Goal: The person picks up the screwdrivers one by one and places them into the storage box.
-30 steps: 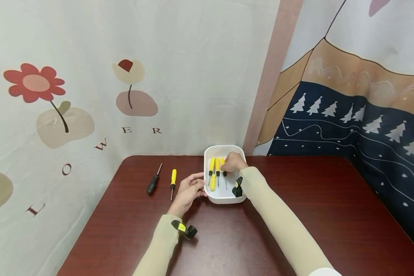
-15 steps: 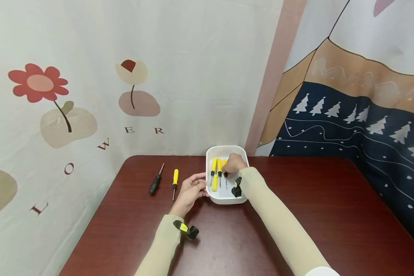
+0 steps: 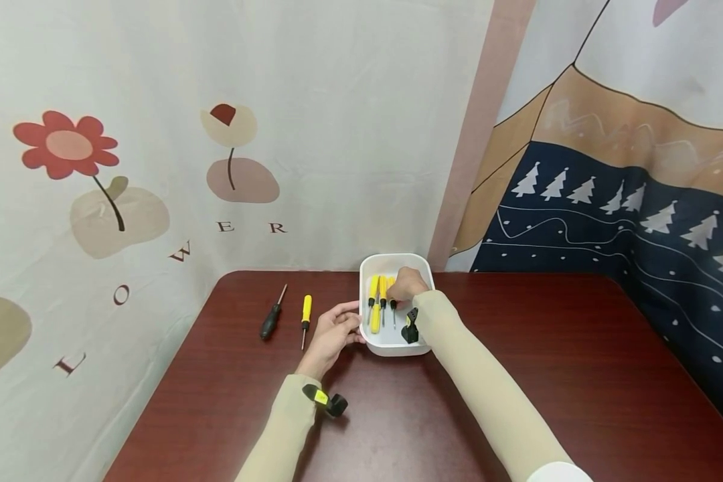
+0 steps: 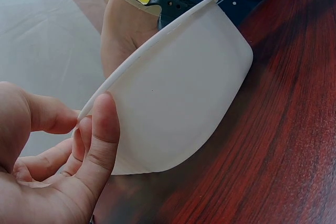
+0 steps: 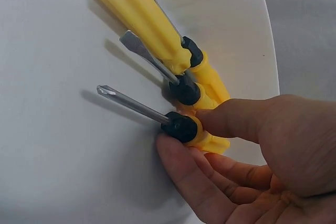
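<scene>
A white plastic tub point(image 3: 391, 351) stands at the table's back edge with several yellow screwdrivers in it. My left hand point(image 3: 330, 337) holds its left side; in the left wrist view, the thumb point(image 4: 106, 124) presses the tub's outer wall near the rim. Inside the tub, my right hand point(image 3: 408, 284) pinches a yellow Phillips screwdriver point(image 5: 179, 127) by the handle, just behind its black collar. Beside it lie a flat-blade screwdriver point(image 5: 185, 90), a reversed one showing its yellow handle point(image 5: 144, 22), and another behind that point(image 5: 194, 53). My fingers hide part of the held handle.
On the table point(image 3: 229, 402) left of the tub lie a black-handled screwdriver point(image 3: 270, 321) and a yellow one point(image 3: 306, 311), apart from each other. A printed curtain point(image 3: 337, 134) hangs right behind the table's back edge.
The head view has shifted slightly. My right wrist has moved a little left, while the fingers stay on the same screwdriver. The left hand stays on the tub.
</scene>
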`<act>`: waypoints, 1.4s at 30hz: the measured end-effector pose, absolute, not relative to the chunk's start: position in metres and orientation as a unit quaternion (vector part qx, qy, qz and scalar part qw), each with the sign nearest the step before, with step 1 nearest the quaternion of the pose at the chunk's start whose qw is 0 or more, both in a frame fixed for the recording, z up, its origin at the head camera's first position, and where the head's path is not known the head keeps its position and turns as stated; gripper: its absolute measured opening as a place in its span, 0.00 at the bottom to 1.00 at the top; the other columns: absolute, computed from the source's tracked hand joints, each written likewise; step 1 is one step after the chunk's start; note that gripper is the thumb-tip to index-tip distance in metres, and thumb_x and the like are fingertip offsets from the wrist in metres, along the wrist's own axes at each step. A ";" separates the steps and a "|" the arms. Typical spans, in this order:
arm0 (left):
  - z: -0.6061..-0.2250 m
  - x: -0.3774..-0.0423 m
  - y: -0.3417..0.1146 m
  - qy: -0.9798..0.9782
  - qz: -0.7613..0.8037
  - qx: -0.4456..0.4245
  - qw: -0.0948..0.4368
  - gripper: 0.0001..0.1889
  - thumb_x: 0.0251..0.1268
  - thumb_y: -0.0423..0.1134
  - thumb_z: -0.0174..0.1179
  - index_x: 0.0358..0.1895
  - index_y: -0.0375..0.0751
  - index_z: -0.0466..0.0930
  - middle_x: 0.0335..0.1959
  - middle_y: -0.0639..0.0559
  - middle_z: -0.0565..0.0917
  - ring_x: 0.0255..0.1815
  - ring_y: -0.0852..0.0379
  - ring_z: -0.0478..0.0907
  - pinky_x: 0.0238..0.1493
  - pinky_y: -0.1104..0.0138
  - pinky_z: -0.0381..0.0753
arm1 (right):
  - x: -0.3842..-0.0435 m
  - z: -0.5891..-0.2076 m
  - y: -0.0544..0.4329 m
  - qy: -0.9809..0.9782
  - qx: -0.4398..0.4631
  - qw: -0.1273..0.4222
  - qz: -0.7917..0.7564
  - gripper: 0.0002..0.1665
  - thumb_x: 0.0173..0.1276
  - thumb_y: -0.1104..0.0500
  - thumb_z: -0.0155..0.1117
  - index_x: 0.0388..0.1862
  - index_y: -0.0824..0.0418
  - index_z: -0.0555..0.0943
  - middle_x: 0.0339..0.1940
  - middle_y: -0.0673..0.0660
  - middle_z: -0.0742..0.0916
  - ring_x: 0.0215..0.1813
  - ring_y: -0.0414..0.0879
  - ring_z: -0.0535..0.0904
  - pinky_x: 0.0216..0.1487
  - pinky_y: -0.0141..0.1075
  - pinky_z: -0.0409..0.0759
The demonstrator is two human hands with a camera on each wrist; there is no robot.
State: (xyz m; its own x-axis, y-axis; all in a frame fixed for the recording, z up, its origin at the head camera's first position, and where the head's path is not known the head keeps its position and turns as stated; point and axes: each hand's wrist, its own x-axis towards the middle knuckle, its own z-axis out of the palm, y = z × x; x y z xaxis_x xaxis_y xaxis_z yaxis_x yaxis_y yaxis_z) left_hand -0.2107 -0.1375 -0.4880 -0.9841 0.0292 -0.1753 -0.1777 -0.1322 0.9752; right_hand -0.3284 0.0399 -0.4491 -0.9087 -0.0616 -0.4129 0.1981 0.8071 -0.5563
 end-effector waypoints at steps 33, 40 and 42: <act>-0.489 -0.210 -0.137 0.654 0.752 -0.054 0.065 0.21 0.71 0.25 0.58 0.66 0.33 0.76 0.42 0.37 0.82 0.27 0.57 0.79 0.30 0.68 0.86 | -0.327 -0.441 0.051 0.941 -0.013 0.221 -0.258 0.21 0.71 0.47 0.67 0.50 0.63 0.79 0.31 0.54 0.79 0.31 0.45 0.78 0.41 0.37 0.82; -0.489 -0.211 -0.137 0.646 0.759 -0.051 0.064 0.22 0.70 0.24 0.58 0.66 0.33 0.76 0.41 0.37 0.82 0.27 0.57 0.79 0.30 0.68 0.86 | -0.324 -0.438 0.057 0.942 -0.045 0.206 -0.263 0.37 0.70 0.43 0.67 0.71 0.62 0.72 0.53 0.58 0.83 0.47 0.49 0.79 0.51 0.39 0.82; -0.489 -0.211 -0.137 0.646 0.759 -0.050 0.065 0.22 0.70 0.24 0.57 0.66 0.33 0.76 0.41 0.38 0.82 0.27 0.57 0.79 0.30 0.68 0.86 | -0.322 -0.437 0.059 0.942 -0.056 0.201 -0.262 0.39 0.70 0.42 0.68 0.72 0.61 0.71 0.58 0.59 0.83 0.52 0.50 0.79 0.55 0.41 0.81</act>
State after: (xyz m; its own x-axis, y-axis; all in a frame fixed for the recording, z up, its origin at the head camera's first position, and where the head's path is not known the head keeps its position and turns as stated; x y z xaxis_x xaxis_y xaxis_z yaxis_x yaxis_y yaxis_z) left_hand -0.2110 -0.1368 -0.4893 -0.9865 0.0337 -0.1600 -0.1633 -0.1564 0.9741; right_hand -0.3224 0.0586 -0.4366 -0.9134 -0.2099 -0.3488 0.0004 0.8564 -0.5163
